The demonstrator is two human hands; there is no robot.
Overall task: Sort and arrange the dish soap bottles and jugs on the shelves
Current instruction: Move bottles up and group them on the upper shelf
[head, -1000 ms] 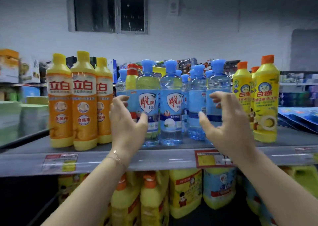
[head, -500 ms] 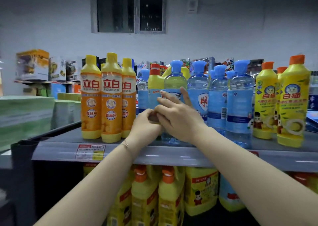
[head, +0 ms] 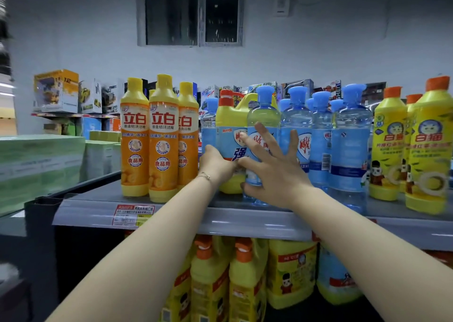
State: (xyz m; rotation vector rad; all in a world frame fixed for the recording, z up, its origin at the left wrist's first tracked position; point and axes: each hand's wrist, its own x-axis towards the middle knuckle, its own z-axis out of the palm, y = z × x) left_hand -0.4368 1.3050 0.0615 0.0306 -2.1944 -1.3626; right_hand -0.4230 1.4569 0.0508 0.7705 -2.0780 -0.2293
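Observation:
On the top shelf my left hand grips the lower body of a yellow jug with a red cap and a blue label. My right hand lies against the front of a clear blue bottle just right of the jug. Its fingers are spread and its thumb is at the bottle's lower left. More blue-capped bottles crowd behind and to the right. Three orange-yellow bottles stand to the left, and yellow bottles with orange caps stand at the far right.
Below the shelf are yellow jugs with orange caps and a blue-labelled jug. A price tag hangs on the shelf edge. Green stacked packs lie on the left, with toy boxes on a far shelf behind.
My hands were spread either side of the blue bottles, then came together. Now the left holds the yellow jug and the right spreads over the front blue bottle. The view has shifted left.

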